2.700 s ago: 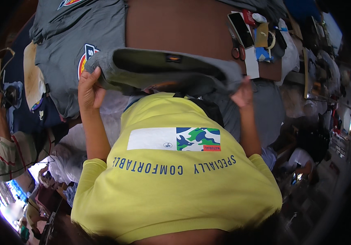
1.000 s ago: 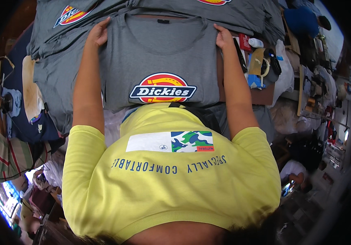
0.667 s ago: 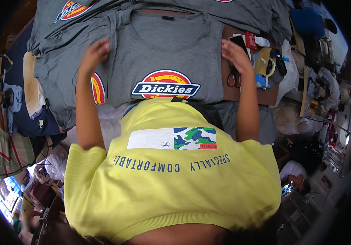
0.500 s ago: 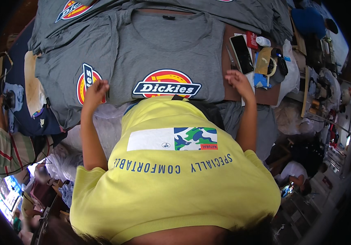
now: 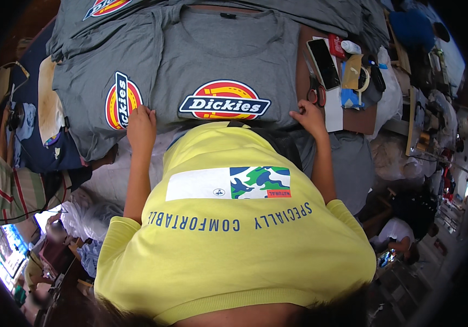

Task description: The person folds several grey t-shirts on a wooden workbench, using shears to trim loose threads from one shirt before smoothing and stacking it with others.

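Grey tee [image 5: 228,60] lies flat on the desk [image 5: 362,117], front up, w/ a round red-yellow badge mid-chest. Left hand [image 5: 141,122] rests palm down, fingers together, on the tee's lower left hem, just beside a 2nd badge on the grey tee [image 5: 89,98] underneath. Right hand [image 5: 307,117] sits at the lower right hem, fingers curled onto the cloth; can't tell if it's pinching. Just beside it: scissors [image 5: 314,90], then a phone [image 5: 323,55]. Yellow shirt [image 5: 228,234] fills the foreground.

Grey printed T-shirt [image 5: 228,60] lies flat, front up.
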`<state>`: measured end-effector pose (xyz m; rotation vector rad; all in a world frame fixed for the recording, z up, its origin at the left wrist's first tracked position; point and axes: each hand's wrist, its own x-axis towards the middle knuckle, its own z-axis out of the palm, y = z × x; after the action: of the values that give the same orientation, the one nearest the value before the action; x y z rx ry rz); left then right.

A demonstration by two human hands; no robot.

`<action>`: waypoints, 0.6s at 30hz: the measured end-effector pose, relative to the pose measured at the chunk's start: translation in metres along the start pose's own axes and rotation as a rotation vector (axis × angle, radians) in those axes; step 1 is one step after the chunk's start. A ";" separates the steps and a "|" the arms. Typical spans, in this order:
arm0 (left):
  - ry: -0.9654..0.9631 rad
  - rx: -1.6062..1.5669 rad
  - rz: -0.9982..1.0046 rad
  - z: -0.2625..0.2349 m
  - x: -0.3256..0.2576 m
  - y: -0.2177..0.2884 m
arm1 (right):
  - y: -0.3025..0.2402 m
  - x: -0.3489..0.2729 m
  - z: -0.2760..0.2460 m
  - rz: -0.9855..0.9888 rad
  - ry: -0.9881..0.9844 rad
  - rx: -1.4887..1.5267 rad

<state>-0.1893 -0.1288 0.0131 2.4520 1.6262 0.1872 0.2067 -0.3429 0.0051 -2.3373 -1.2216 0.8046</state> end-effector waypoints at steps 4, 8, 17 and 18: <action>0.030 -0.127 -0.094 0.001 -0.004 0.000 | -0.016 -0.008 -0.006 -0.107 -0.172 0.184; -0.107 -0.217 -0.212 -0.005 -0.001 -0.005 | -0.022 -0.018 -0.017 -0.230 -0.319 0.075; -0.027 -0.326 -0.052 -0.001 0.002 -0.021 | -0.013 -0.020 -0.002 -0.344 -0.151 -0.045; -0.024 -0.402 -0.035 -0.004 0.002 -0.022 | -0.015 -0.021 -0.003 -0.302 -0.176 0.046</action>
<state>-0.2086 -0.1181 0.0117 2.1122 1.4535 0.4316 0.1898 -0.3527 0.0229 -2.0122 -1.5648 0.9331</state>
